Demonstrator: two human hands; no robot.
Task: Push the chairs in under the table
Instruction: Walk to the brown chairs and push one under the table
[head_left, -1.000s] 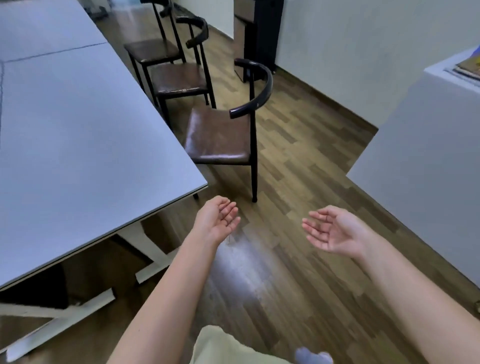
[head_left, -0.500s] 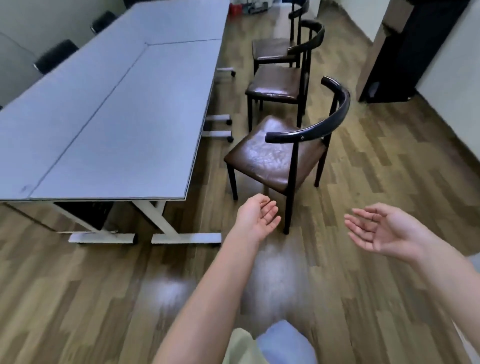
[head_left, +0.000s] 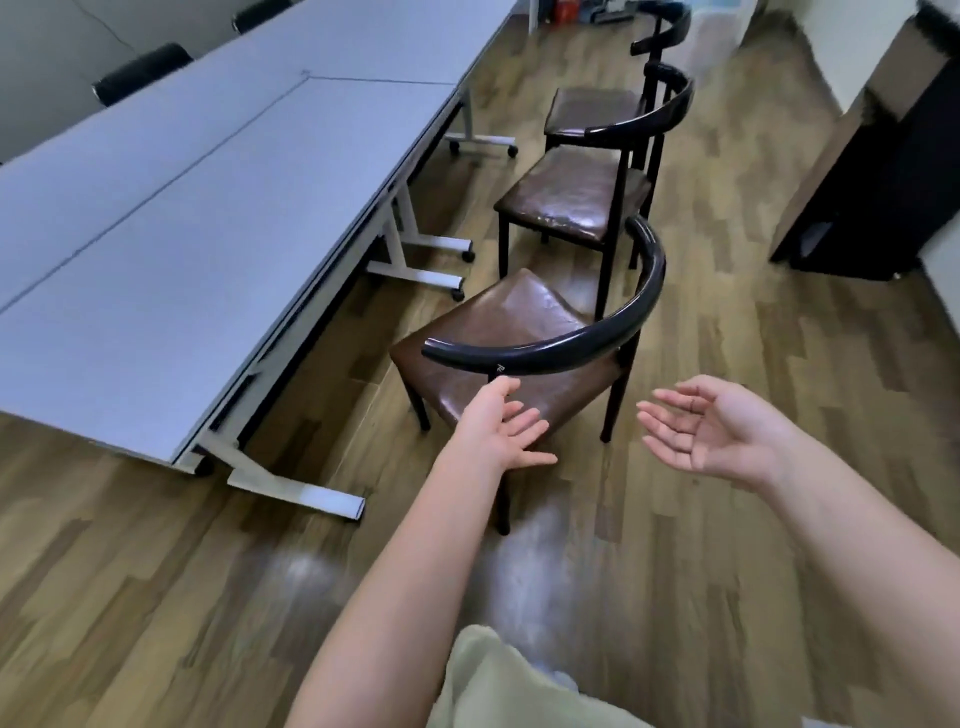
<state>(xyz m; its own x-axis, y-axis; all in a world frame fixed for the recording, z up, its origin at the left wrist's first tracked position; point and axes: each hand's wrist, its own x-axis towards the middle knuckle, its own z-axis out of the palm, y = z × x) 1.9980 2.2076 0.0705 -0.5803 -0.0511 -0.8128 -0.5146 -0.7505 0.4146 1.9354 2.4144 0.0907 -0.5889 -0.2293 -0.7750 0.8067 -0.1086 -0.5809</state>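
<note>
Three black chairs with brown seats stand in a row to the right of a long grey table (head_left: 171, 249), all pulled out from it. The nearest chair (head_left: 519, 332) has a curved black backrest facing me. The middle chair (head_left: 571, 200) and the far chair (head_left: 592, 109) stand behind it. My left hand (head_left: 501, 428) is open, palm up, its fingertips just below the left end of the nearest backrest. Off to the right my right hand (head_left: 711, 426) is open too, apart from the chair and holding nothing.
The table stands on white legs with castors (head_left: 296, 491). More black chair backs (head_left: 140, 73) show along the table's far side. A dark cabinet (head_left: 883, 171) stands at the right wall. Wooden floor lies between the chairs and the cabinet.
I have come closer to the nearest chair and the view has swung left. Both hands have moved forward, and my left hand now reaches the chair's backrest.
</note>
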